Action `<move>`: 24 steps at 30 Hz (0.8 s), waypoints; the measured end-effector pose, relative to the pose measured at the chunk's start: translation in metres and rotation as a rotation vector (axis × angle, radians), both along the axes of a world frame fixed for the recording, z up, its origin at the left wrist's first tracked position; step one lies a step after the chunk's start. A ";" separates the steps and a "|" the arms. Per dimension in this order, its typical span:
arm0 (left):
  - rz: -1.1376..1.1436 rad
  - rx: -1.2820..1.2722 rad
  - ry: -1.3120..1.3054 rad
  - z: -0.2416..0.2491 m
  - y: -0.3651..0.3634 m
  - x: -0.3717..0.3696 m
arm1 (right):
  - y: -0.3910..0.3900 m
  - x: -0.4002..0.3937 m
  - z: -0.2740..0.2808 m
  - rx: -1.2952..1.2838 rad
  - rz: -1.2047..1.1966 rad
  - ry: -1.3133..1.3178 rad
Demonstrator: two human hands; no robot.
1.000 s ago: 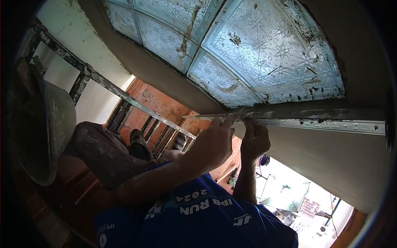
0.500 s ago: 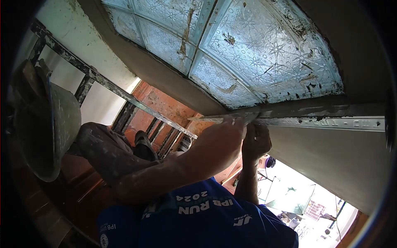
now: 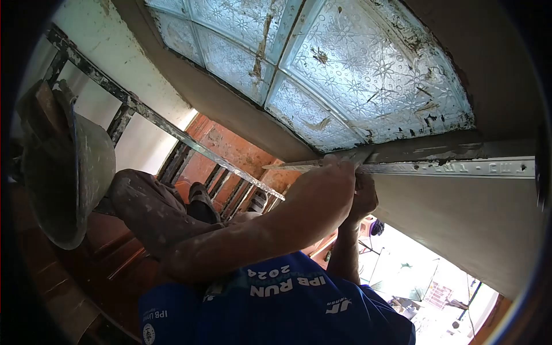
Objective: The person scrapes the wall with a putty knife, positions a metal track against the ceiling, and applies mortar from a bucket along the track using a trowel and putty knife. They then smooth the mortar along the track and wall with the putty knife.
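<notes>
- Head view: a long metal straightedge (image 3: 448, 168) runs level along the bottom edge of a glass-block window (image 3: 345, 69), pressed against a grey, wet-looking plastered wall (image 3: 460, 230). Its right end reaches the far right of the scene; its left end tapers to a point above a ladder.
- The left hand (image 3: 325, 192) grips the straightedge near its left part, fingers curled over the top edge and closed on the metal.
- The right hand (image 3: 363, 195) sits just right of and behind the left hand, touching the straightedge from below. Its fingers look wrapped around the bar, though the left hand hides most of them.
- Both forearms rise from the lower middle of the scene; the left forearm (image 3: 241, 241) is smeared with grey mortar.
- The person wears a blue shirt (image 3: 287, 299) with white lettering.
- A mortar-streaked metal ladder (image 3: 149, 118) slants from upper left toward the centre, behind the hands.
- A grey bucket (image 3: 80, 172), crusted with mortar, hangs at the left, well apart from the hands.
- The person's trouser leg (image 3: 149, 213) and shoes (image 3: 201, 195) rest near the ladder rungs, above reddish floor (image 3: 224, 144).
- The window's patterned glass blocks carry mortar smears along their joints.
</notes>
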State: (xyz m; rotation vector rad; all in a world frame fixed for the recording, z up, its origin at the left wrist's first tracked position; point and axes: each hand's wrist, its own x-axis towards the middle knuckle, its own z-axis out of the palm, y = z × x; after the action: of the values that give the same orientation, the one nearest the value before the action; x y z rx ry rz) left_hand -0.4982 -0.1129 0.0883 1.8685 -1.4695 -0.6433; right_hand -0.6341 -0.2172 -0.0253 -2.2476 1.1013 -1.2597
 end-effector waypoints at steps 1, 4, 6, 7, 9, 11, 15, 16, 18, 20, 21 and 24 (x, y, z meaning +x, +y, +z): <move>-0.012 0.014 0.010 0.002 0.007 0.002 | 0.000 0.001 -0.001 -0.012 -0.004 -0.010; 0.023 -0.082 0.023 -0.007 0.038 0.008 | 0.001 0.001 0.006 -0.013 -0.022 0.054; 0.140 -0.331 0.007 -0.054 0.049 0.009 | 0.001 0.006 0.010 -0.002 0.019 0.010; 0.269 -0.052 0.365 -0.061 0.049 0.014 | 0.001 0.007 0.011 0.004 0.043 -0.009; 0.567 0.240 0.995 -0.106 0.046 0.020 | 0.000 0.007 0.006 0.022 0.041 -0.042; 0.764 0.168 1.450 -0.193 0.039 0.013 | 0.000 0.009 0.006 0.021 0.036 -0.041; 0.999 0.133 1.932 -0.221 0.003 -0.015 | 0.000 0.006 0.004 0.017 0.044 -0.054; 1.101 0.197 1.987 -0.214 -0.012 -0.025 | -0.002 0.005 0.001 0.026 0.059 -0.085; 0.952 0.171 2.036 -0.224 -0.029 -0.039 | -0.002 0.005 0.002 0.045 0.065 -0.080; 0.775 0.074 2.100 -0.240 -0.036 -0.045 | 0.000 0.005 0.003 0.057 0.060 -0.078; 0.722 -0.006 2.155 -0.242 -0.039 -0.046 | 0.002 0.007 0.006 0.054 0.052 -0.081; 0.613 -0.170 2.192 -0.251 -0.055 -0.048 | 0.001 0.007 0.007 0.068 0.048 -0.045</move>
State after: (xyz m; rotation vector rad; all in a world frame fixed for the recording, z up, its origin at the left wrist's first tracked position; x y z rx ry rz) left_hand -0.5462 -0.1676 -0.1632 0.4338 0.4709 -1.3337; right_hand -0.6275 -0.2157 -0.0178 -2.1726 1.0519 -1.2291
